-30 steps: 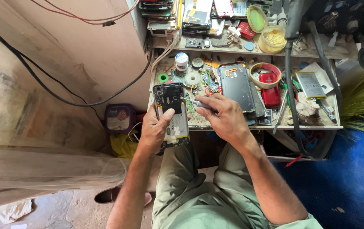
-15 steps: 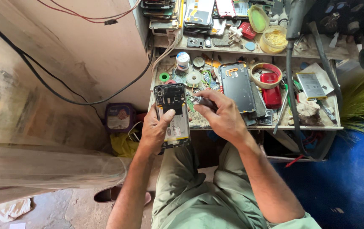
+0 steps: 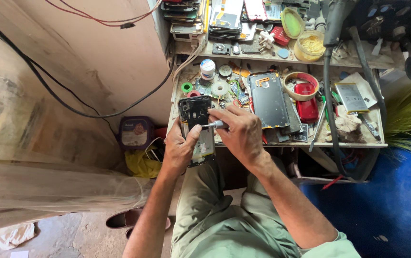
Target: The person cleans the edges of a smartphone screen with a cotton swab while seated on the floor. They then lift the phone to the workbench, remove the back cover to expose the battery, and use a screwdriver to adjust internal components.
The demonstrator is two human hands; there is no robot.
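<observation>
My left hand (image 3: 179, 148) grips an opened phone (image 3: 196, 119) with its back cover off, held at the near edge of a small workbench (image 3: 372, 143). The battery and dark inner frame face up. My right hand (image 3: 239, 134) is closed on a small screwdriver (image 3: 216, 125). The screwdriver's tip points left onto the phone's middle, just by my left thumb. Both forearms reach up from my lap, which is in green trousers.
A black phone back cover (image 3: 268, 99) and a red phone (image 3: 306, 107) lie on the cluttered bench, with tape rolls (image 3: 219, 88), a white jar (image 3: 208, 68) and a loose battery (image 3: 351, 97). Stacked phones fill the shelf (image 3: 224, 19) above. Black cables (image 3: 329, 95) hang at right.
My right hand has shifted slightly left and brought the screwdriver tip down onto the phone's middle. The left hand keeps its hold on the phone.
</observation>
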